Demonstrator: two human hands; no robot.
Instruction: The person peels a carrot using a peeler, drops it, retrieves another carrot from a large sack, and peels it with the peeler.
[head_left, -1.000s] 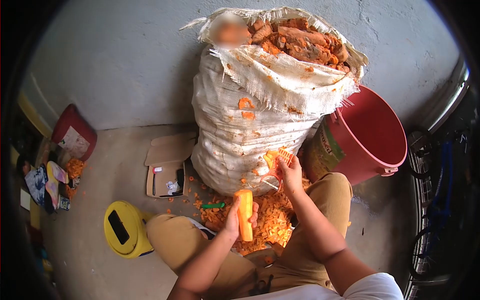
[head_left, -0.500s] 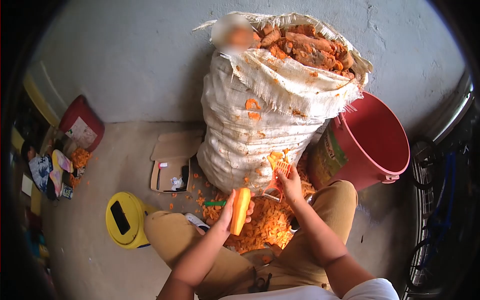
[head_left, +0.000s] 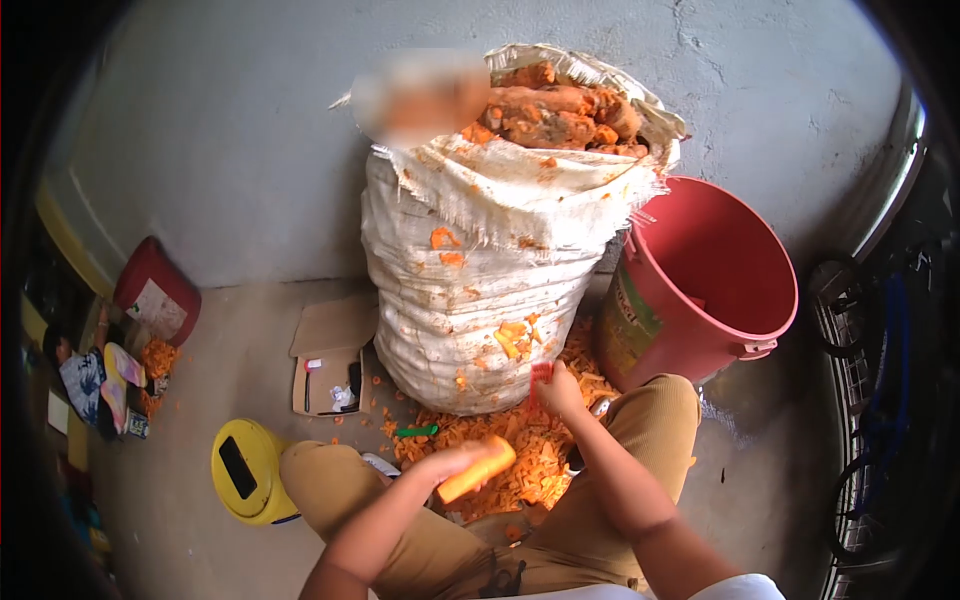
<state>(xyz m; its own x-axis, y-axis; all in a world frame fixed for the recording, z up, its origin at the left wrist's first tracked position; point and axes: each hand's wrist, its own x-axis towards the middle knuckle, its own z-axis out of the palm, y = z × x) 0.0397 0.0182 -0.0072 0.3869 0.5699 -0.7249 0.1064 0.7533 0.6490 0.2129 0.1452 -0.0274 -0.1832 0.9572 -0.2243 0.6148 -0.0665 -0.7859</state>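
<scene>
My left hand (head_left: 452,464) is wrapped round a thick peeled carrot (head_left: 485,471), which lies tilted above my lap. In my right hand (head_left: 562,390) is a red peeler (head_left: 539,380), smeared by motion and held close to the lower front of the sack, apart from the carrot. Below both hands, a heap of orange peelings (head_left: 525,470) covers the floor between my legs. In front stands a tall white woven sack (head_left: 470,290), filled to the top with unpeeled, dirt-stained carrots (head_left: 560,120).
A large red bucket (head_left: 640,350) stands right of the sack. To the left are an open cardboard box (head_left: 325,340) with small items and a yellow container (head_left: 270,460) with a dark phone-like slab on its lid. A green-handled tool (head_left: 417,431) lies by the peelings. Another person sits far left.
The carrot has gone from near upright to slanting, and my left hand has moved lower. My right hand with the peeler has shifted slightly left and down. The view has turned a little.
</scene>
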